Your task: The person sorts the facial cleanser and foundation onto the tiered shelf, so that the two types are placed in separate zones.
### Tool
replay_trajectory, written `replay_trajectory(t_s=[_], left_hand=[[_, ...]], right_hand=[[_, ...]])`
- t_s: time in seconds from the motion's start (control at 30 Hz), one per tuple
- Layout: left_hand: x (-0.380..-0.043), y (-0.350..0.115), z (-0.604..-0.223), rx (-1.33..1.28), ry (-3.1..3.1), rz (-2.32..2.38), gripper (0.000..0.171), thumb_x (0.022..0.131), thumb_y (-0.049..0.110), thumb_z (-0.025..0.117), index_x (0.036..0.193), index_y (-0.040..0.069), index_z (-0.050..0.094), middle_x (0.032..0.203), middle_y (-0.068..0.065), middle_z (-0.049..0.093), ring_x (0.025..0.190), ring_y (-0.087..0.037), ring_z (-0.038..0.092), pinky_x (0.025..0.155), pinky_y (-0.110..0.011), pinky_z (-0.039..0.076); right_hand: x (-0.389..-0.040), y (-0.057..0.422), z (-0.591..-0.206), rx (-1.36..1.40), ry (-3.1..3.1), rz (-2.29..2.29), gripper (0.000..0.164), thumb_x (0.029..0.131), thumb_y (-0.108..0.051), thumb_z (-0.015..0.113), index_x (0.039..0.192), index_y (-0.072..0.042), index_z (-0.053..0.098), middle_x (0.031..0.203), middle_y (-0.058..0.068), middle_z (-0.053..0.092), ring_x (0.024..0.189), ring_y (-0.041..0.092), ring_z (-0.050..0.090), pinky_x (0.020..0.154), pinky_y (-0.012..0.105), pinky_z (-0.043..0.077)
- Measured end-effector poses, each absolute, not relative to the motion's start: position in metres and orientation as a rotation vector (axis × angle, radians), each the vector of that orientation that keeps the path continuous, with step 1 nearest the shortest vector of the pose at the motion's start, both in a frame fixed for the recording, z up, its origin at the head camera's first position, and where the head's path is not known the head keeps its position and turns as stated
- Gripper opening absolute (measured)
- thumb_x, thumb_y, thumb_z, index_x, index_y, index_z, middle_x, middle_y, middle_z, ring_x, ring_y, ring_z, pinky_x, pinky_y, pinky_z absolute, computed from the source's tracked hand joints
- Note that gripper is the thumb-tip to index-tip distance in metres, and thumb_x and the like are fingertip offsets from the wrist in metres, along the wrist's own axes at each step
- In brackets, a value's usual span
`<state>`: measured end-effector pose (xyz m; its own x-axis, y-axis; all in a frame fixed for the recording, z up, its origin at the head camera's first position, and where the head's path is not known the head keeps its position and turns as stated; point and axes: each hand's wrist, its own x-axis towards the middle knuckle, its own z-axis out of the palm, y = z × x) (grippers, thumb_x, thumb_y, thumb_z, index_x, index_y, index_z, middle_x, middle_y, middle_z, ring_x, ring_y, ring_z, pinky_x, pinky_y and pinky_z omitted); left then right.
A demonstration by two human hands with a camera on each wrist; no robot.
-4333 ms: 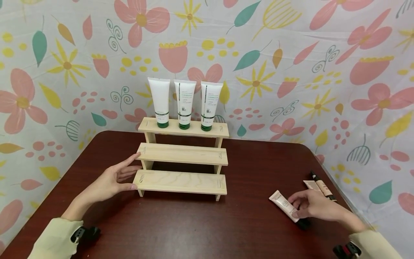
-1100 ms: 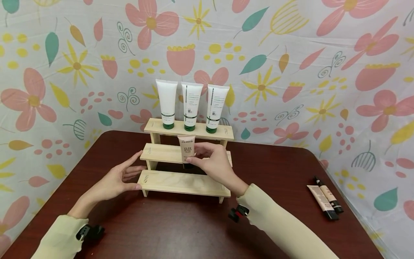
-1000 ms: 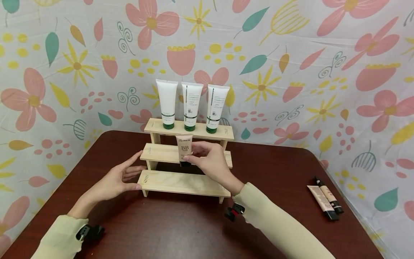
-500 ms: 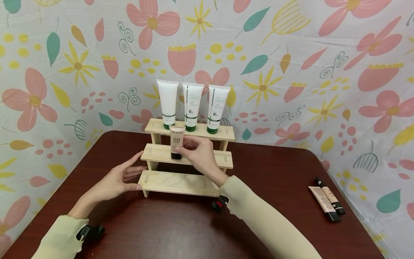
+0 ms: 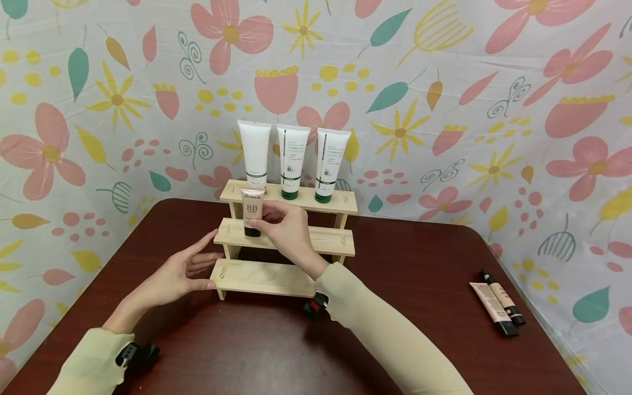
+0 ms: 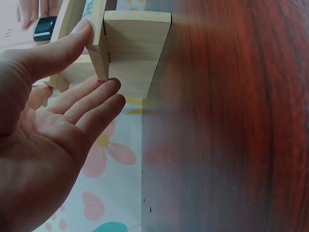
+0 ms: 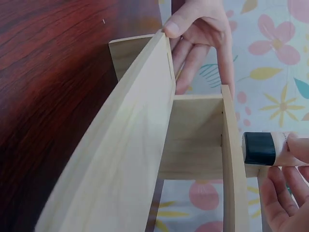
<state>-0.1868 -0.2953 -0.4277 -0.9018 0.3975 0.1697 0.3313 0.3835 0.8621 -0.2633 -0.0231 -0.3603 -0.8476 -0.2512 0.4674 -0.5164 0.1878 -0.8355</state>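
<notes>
One white cloth backdrop with pink, yellow and teal flowers [image 5: 316, 49], from 9 through 12 to 3 o'clock. Beneath, a dark red-brown wood-grain table [image 5: 419, 274]. Just off centre towards 7 o'clock, a three-tier pale wooden stand [image 5: 316, 237]. At 8 o'clock, the left hand [image 5: 170, 277], fingers extended and unclenched, thumb tip against the end of the bottom shelf [image 5: 261, 278]; same place as half a second ago. Near centre, the right hand [image 5: 288, 227], pinching a small beige squeeze tube with a black cap [image 5: 253, 208]. On the top shelf [image 5: 340, 201], upright in a row, three white plastic tubes with green caps [image 5: 293, 159]. Beige squeeze tube: upright, cap down, at the 9 o'clock part of the middle shelf [image 5: 328, 240], contact impossible to tell; shifted towards 9 o'clock since half a second ago, now partly hiding the leftmost green cap. At 4 o'clock, unmoved, a flat beige tube [image 5: 494, 308] lying beside a slim black-ended tube [image 5: 502, 296].
</notes>
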Motion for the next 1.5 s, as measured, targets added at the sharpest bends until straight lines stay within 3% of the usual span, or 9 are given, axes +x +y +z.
replay_trajectory(t_s=[1.5], left_hand=[[-0.1842,-0.2925,-0.4246,0.699,2.537,1.594,0.111,0.087,-0.001,0.085,0.171,0.016,0.015,0.143,-0.032,0.057,0.132,-0.053,0.054,0.100,-0.061,0.048]], right_hand=[[-0.2617,-0.0296,-0.3678,0.723,-2.287,1.596,0.024,0.086,-0.010,0.089,0.108,-0.005,0.081,0.089,0.000,0.076,0.079,0.009,0.069,0.076,0.025,0.057]])
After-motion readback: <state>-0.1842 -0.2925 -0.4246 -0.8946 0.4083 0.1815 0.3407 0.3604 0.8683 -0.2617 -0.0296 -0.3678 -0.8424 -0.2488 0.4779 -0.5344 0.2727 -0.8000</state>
